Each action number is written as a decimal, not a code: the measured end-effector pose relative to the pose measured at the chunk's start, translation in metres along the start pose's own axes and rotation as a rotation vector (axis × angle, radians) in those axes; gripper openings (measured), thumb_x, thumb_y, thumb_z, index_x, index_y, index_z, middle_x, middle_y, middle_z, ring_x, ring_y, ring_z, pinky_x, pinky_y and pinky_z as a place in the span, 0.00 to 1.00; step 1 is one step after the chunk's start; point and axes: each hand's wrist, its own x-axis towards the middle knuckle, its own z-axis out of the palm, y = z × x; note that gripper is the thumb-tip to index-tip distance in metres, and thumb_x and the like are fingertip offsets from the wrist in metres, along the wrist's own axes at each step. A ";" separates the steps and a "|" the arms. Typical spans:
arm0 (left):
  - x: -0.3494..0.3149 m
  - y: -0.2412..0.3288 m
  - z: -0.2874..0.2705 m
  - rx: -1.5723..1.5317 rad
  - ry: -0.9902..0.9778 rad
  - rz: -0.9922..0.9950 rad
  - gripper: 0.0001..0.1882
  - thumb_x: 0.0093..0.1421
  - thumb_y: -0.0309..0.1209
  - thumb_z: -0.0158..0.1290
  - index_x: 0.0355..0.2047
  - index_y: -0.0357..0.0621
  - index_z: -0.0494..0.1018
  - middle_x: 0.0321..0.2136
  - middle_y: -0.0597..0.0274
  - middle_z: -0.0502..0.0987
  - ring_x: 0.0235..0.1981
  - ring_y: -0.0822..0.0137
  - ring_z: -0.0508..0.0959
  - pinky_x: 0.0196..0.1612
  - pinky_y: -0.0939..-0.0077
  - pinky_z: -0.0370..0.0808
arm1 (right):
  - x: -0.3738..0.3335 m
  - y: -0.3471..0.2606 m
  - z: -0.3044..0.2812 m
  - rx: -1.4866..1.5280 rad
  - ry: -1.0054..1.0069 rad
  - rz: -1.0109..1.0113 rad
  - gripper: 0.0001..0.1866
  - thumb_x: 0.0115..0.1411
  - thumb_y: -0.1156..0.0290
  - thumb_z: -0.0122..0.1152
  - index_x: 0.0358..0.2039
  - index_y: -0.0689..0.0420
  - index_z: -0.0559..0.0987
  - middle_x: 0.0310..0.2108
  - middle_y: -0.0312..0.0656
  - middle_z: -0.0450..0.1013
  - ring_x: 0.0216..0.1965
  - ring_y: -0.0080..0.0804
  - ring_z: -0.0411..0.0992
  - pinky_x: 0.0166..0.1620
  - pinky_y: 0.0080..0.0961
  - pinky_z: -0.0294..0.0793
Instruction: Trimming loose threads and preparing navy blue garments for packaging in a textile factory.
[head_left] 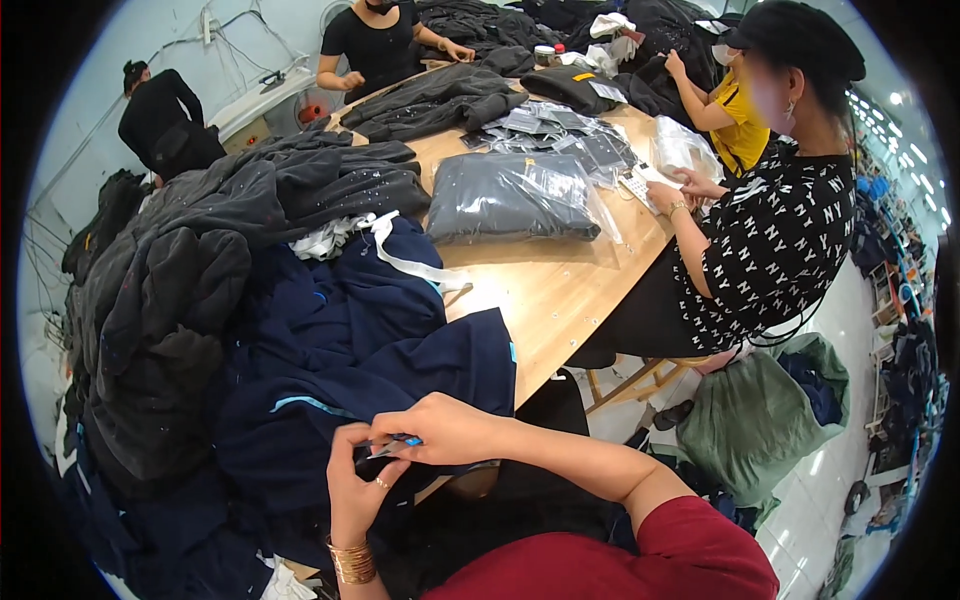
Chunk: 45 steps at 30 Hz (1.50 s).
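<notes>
Just beyond left hand (356,482) and right hand (432,428) lies navy cloth (370,350). They meet, right clamped on leftward-pointing snips (388,449); left's grip unclear.

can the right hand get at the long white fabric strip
Probably yes: only heaped navy-blue fabric lies between the right hand and white fabric strip, though it seems to hold a small blue-and-silver tool.
</notes>
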 end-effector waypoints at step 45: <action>-0.031 -0.007 -0.010 -0.645 -0.187 -0.390 0.10 0.54 0.26 0.55 0.37 0.38 0.71 0.26 0.72 0.72 0.26 0.77 0.70 0.29 0.83 0.67 | 0.005 -0.007 0.011 -0.260 0.295 -0.030 0.13 0.44 0.79 0.58 0.33 0.54 0.73 0.29 0.38 0.68 0.27 0.38 0.71 0.27 0.28 0.71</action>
